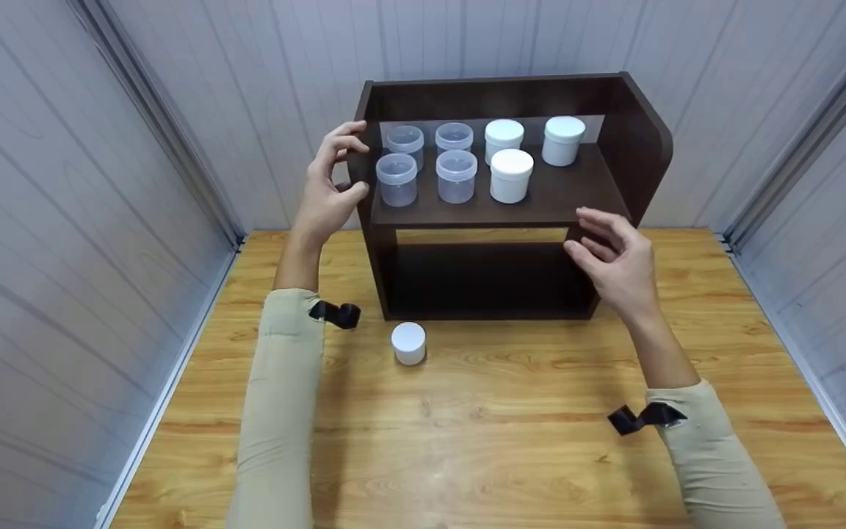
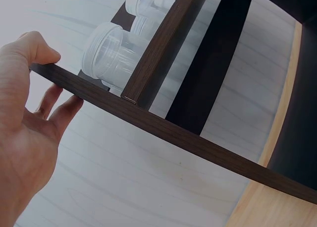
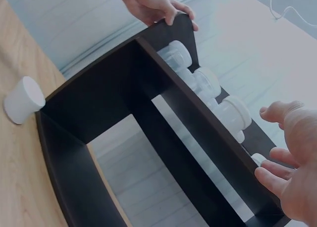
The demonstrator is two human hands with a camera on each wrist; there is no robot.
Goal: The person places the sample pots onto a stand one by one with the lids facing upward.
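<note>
The dark wooden shelf unit [image 1: 606, 184] stands at the back of the tabletop [image 1: 511, 433], close to the pale panelled wall [image 1: 247, 73]. The left hand [image 1: 327, 192] grips the front edge of the unit's left side panel [image 1: 361, 147], thumb on the inner face near the shelf board and fingers curled round the outer face; the left wrist view shows the thumb lying on top of the thin panel edge with the fingers below it. The right hand [image 1: 616, 258] is at the front right corner of the shelf board [image 1: 570, 198], its fingers loosely bent and spread, the fingertips [image 3: 267, 176] touching or almost touching the board's front edge; it closes on nothing.

On the shelf board stand seven small jars in two rows. Four clear jars [image 1: 457, 175] with clear lids fill the left part, two in front and two behind, the front left one just beside the left hand's thumb. To their right are three white jars [image 1: 511, 175], one in front and two behind, the rightmost standing a little apart near the right side panel.

Below the shelf board the lower bay [image 1: 482, 283] of the unit is dark. In front of the unit, on the tabletop and well apart from both hands, stands one more white jar [image 1: 408, 343], upright, nearer the left forearm. Both arms wear beige sleeves [image 1: 276, 426], each with a black strap [image 1: 336, 314] at the wrist.
</note>
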